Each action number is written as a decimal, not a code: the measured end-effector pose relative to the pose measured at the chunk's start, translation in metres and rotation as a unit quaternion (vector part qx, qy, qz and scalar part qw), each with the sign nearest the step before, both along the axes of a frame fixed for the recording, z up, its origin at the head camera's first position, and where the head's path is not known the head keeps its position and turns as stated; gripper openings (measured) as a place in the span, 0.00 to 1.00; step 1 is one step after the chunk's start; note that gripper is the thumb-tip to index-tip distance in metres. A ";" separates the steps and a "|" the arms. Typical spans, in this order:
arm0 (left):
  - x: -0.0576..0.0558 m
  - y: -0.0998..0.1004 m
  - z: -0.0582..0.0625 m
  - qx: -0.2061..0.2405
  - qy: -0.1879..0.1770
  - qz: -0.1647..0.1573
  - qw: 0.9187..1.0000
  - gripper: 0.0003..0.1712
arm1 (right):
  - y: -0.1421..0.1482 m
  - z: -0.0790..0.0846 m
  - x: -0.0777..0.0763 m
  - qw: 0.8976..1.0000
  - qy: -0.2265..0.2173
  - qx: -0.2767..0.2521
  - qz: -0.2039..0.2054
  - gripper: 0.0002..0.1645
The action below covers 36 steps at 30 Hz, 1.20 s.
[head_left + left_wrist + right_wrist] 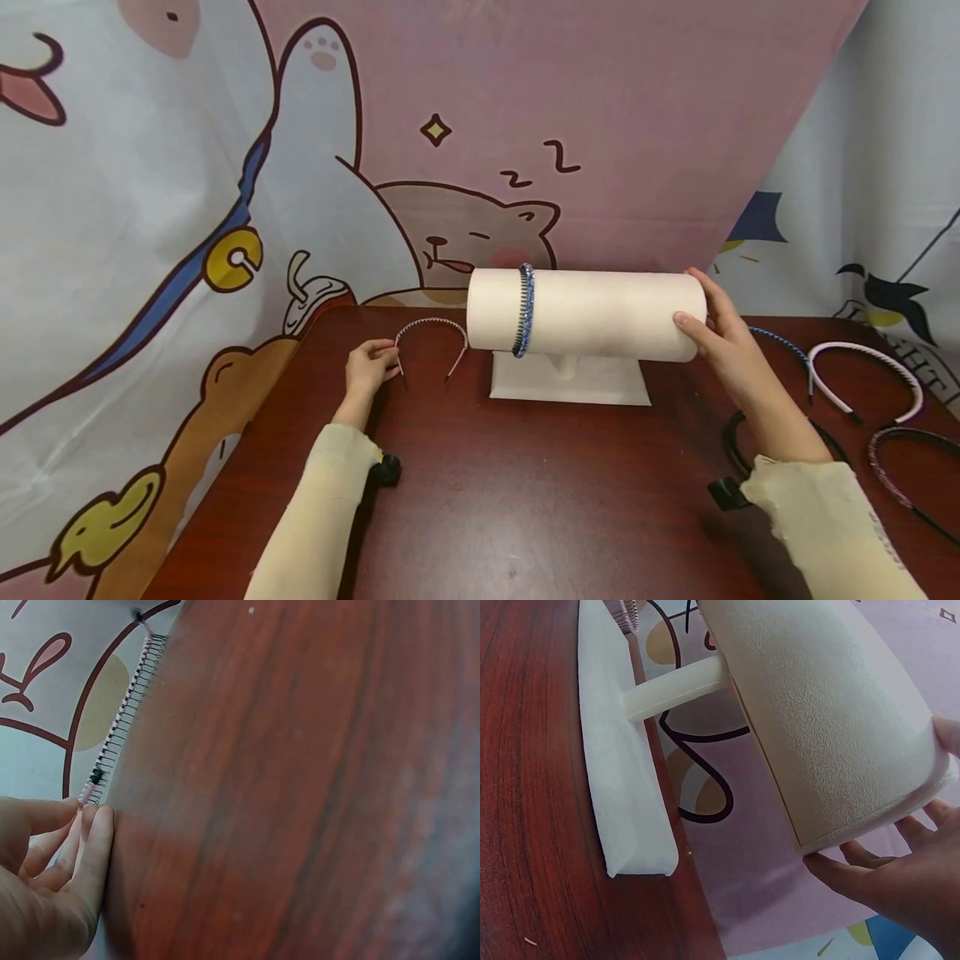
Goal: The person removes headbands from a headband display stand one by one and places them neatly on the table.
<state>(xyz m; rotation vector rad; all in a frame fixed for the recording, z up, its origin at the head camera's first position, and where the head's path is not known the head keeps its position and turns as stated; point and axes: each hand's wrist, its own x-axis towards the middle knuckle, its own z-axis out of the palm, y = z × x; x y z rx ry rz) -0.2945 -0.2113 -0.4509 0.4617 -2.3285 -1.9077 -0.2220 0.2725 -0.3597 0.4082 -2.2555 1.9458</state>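
Observation:
My left hand (369, 370) pinches one end of a thin, pale pink toothed headband (431, 320) between thumb and fingers. In the left wrist view, that headband (124, 712) stretches away from the fingertips along the table's edge, its teeth showing and its tips dark. A cream headband display stand (600, 312), a horizontal roll on a post, stands to the right of it. Around the roll's left part sits a sparkly blue toothed headband (527, 308). My right hand (726, 333) grips the roll's right end, thumb in front; in the right wrist view its fingers (840, 876) reach the end's rim.
Right of the stand on the dark red table (480, 500) lie a white headband (870, 346), a blue one (783, 340), a dark one partly behind my right forearm, and a pinkish patterned one (888, 483). A cartoon-printed cloth (637, 125) hangs behind the table.

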 end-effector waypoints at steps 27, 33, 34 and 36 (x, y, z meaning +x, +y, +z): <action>0.005 -0.005 -0.001 0.009 -0.007 -0.009 1.000 0.19 | 0.001 -0.002 0.000 1.000 0.002 -0.010 0.010 0.42; 0.007 -0.005 0.001 0.009 -0.007 -0.009 1.000 0.20 | 0.001 -0.002 -0.001 1.000 0.006 -0.010 0.011 0.42; 0.008 -0.005 0.001 0.009 -0.006 -0.009 1.000 0.20 | 0.001 -0.002 -0.001 1.000 0.007 -0.011 0.011 0.42; 0.009 -0.006 0.001 0.010 -0.005 -0.009 1.000 0.20 | 0.001 -0.003 -0.001 1.000 0.008 -0.012 0.012 0.42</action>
